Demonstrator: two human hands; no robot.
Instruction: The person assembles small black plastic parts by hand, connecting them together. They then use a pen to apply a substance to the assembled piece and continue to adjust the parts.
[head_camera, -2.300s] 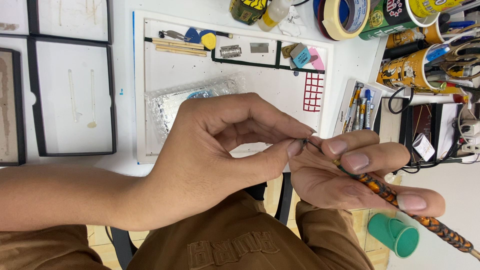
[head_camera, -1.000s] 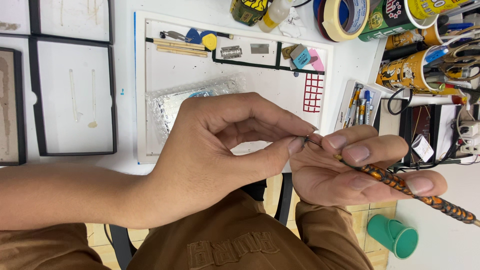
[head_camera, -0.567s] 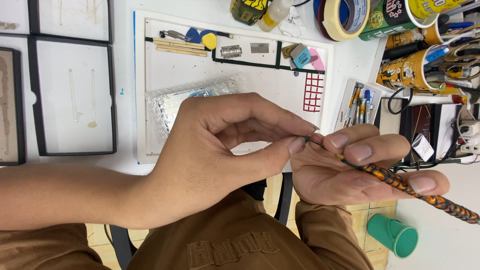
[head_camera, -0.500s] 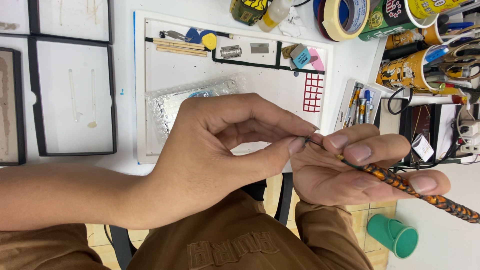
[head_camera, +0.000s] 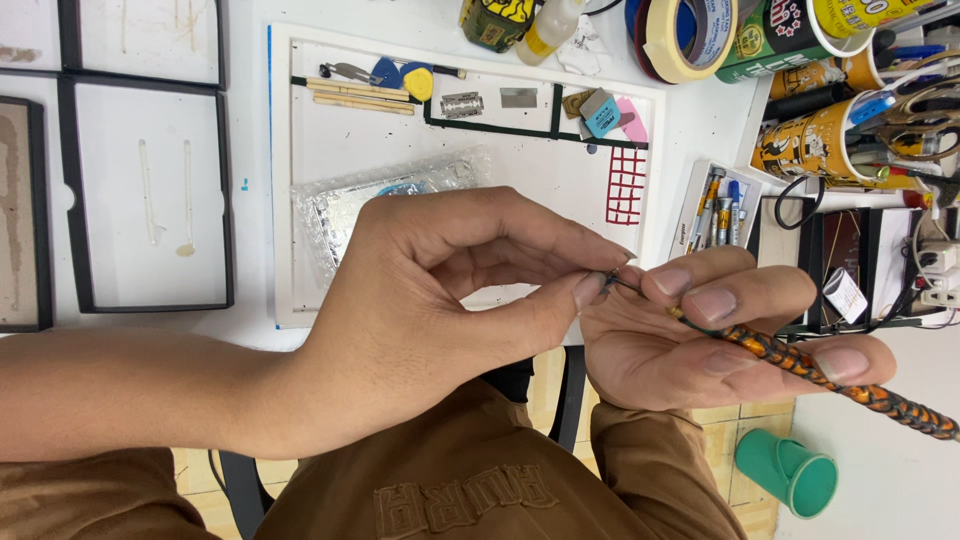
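Pinching the tip of a thin wire (head_camera: 622, 284) between thumb and forefinger, my left hand (head_camera: 430, 320) sits just above the lap, its other fingers curled loosely and holding nothing else. My right hand (head_camera: 700, 340) cradles the orange-and-black braided cable (head_camera: 840, 385) across its palm, 2 fingers clamped over the bare green lead where it leaves the braid; the braid runs off toward the lower right, above the green cup (head_camera: 790, 470) on the floor.

To do this well, I judge the right-hand grip should stay close to the stripped end so the lead cannot flex, while the left pinch works only the very tip with small, even rolls. Too much pull could fray or snap the strands. The white work mat (head_camera: 330, 140) and the tray of small tools (head_camera: 712, 205) lie well apart, past both hands.
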